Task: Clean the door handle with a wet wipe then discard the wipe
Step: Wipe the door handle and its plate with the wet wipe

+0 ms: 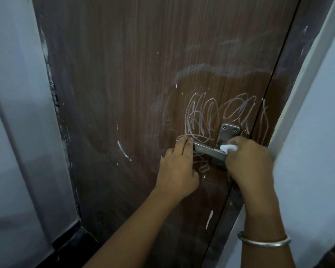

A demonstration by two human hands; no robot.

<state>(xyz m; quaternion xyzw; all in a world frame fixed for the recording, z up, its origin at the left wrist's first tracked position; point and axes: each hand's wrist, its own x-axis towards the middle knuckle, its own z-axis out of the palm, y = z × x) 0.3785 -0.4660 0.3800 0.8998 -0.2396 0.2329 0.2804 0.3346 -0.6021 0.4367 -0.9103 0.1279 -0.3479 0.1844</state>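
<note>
A steel lever door handle with a screwed back plate sits on the right side of a brown wooden door. My left hand grips the free left end of the lever, fingers curled over it. My right hand presses a small white wet wipe against the lever near its pivot. Most of the wipe is hidden inside my fingers. The lower part of the back plate is covered by my right hand.
White chalk scribbles cover the door above the handle. A pale wall stands on the left, and a white door frame and wall on the right. Dark skirting runs along the floor at lower left.
</note>
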